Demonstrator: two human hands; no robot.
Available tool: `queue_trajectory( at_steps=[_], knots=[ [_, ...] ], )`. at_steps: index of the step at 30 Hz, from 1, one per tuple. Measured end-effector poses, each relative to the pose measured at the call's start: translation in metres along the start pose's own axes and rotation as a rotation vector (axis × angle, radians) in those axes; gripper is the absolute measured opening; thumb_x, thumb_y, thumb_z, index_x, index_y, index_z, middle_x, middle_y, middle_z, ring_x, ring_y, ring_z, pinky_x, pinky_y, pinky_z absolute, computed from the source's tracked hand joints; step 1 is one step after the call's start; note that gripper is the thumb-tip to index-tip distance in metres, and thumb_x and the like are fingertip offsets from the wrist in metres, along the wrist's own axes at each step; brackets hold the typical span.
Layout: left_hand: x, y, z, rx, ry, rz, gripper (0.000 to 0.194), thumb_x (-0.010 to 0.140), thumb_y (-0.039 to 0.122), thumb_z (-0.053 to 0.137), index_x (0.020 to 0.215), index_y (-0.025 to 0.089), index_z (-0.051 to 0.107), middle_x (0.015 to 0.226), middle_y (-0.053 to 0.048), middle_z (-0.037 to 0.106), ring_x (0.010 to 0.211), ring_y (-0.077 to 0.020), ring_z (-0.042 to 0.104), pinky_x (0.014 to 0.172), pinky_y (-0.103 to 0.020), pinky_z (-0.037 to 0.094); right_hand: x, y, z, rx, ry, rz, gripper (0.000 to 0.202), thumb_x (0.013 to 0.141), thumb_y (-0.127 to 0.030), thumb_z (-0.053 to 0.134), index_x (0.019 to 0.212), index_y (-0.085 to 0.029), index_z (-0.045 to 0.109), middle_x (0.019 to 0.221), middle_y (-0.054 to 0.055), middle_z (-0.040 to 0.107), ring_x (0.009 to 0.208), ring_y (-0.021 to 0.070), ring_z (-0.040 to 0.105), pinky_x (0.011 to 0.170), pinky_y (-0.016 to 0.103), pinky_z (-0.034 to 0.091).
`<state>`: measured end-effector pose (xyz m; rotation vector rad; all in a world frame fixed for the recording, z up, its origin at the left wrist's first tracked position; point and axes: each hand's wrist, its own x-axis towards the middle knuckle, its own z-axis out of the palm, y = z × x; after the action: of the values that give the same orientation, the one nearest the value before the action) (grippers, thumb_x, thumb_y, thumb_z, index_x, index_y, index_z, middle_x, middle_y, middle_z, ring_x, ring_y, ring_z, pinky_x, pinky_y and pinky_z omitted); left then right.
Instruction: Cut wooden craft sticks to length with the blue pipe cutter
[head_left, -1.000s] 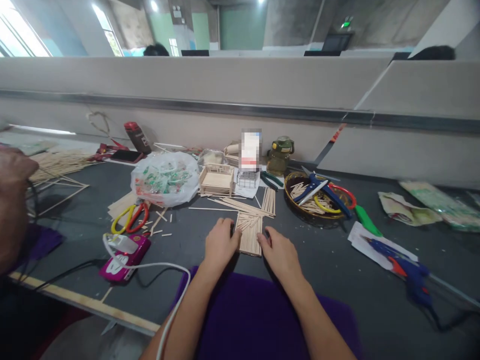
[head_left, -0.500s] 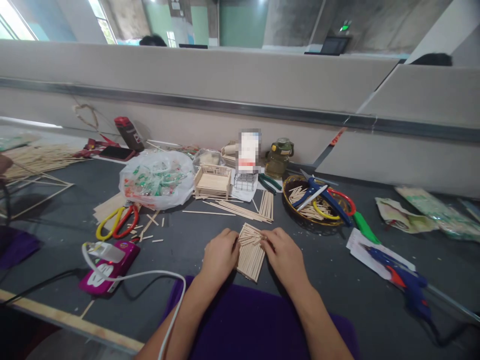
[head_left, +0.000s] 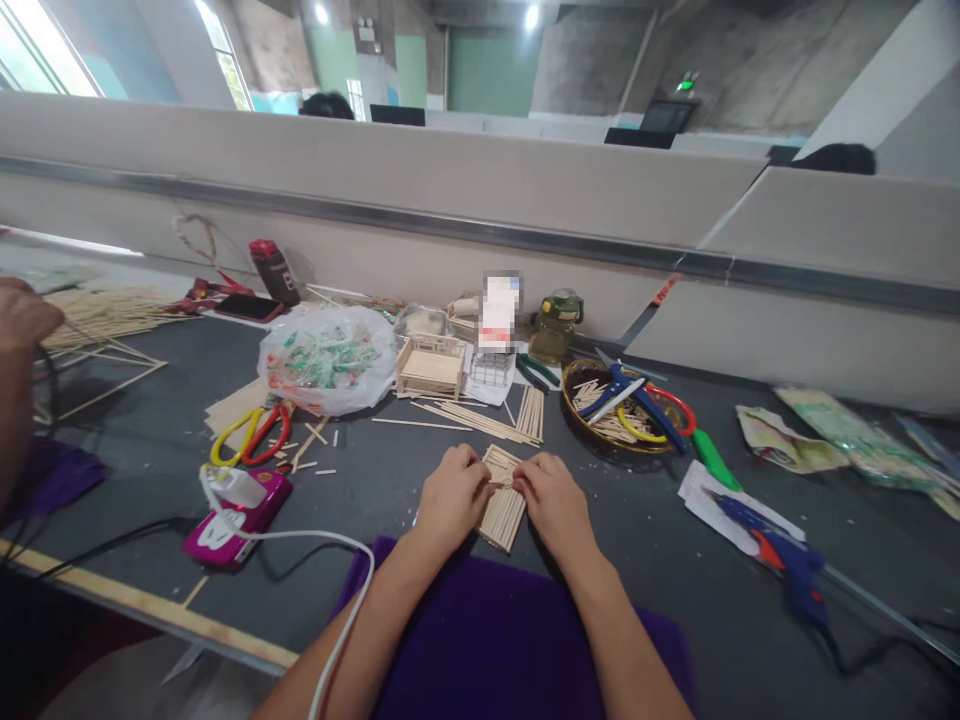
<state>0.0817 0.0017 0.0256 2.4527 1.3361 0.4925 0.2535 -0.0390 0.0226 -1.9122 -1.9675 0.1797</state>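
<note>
"Head view, the only one to log. State of the hands?"

"Left hand (head_left: pixel 454 497) and right hand (head_left: pixel 556 495) face each other, near but apart, thumbs and fingers bent inward over the stick panel (head_left: pixel 504 522). Fingertips come in at the short sticks (head_left: pixel 503 483) lying on it. Cannot tell whether either hand truly pinches one; the fingers cover the contact."

"What could go wrong from here?"

"Judgement only. The short sticks look loose, so a brush or an uneven push from a fingertip might roll them out of line or off the panel. Heavier pressure on one side could skew the panel on the dark tabletop (head_left: pixel 630 560), as I see no clamp on it. Also, the white cable (head_left: pixel 315 532) runs over the left forearm (head_left: pixel 382 620); a sharp lift of that arm might tug the magenta device (head_left: pixel 247 535)."

"Panel position relative to the hands?"

"Between them, apparently flat. Its upper part lies under the fingertips; its lower part reaches toward the person, uncovered. Left hand sits by the left edge, right fingers at the right edge. Near end is just beside the purple cloth (head_left: pixel 495 630). Long sticks (head_left: pixel 480 420) lie beyond the far end, apart from it."
</note>
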Motion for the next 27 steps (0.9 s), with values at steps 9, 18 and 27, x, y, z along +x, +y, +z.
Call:
queue_trajectory(
  at_steps=[9,18,27],
  knots=[
    [0.000,-0.003,0.000,-0.012,0.038,-0.001,0.013,0.087,0.025,0.053,0.078,0.020,0.062,0.092,-0.003,0.056,0.091,-0.0171,0.051,0.072,-0.025,0.041,0.001,0.003,0.004,0.172,0.057,-0.027,0.015,0.090,-0.017,0.048,0.080,-0.022,0.059,0.088,0.004,0.058,0.089,0.0200,0.049,0.077,0.028,0.037],
    [0.002,-0.010,0.001,-0.030,0.022,0.003,0.017,0.089,0.024,0.051,0.086,0.021,0.067,0.090,-0.002,0.058,0.086,-0.0149,0.055,0.071,-0.023,0.041,0.001,0.005,0.008,0.326,0.131,0.075,0.018,0.089,-0.019,0.044,0.091,-0.021,0.061,0.086,0.003,0.063,0.085,0.0191,0.055,0.075,0.028,0.041],
    [0.011,0.008,0.006,0.267,-0.010,0.038,0.024,0.092,0.024,0.045,0.083,0.019,0.066,0.094,-0.006,0.057,0.092,-0.0194,0.052,0.066,-0.026,0.042,0.002,0.002,0.012,0.358,0.148,0.131,0.018,0.087,-0.022,0.048,0.093,-0.020,0.065,0.088,0.003,0.064,0.081,0.0167,0.058,0.073,0.026,0.043]
  ],
)
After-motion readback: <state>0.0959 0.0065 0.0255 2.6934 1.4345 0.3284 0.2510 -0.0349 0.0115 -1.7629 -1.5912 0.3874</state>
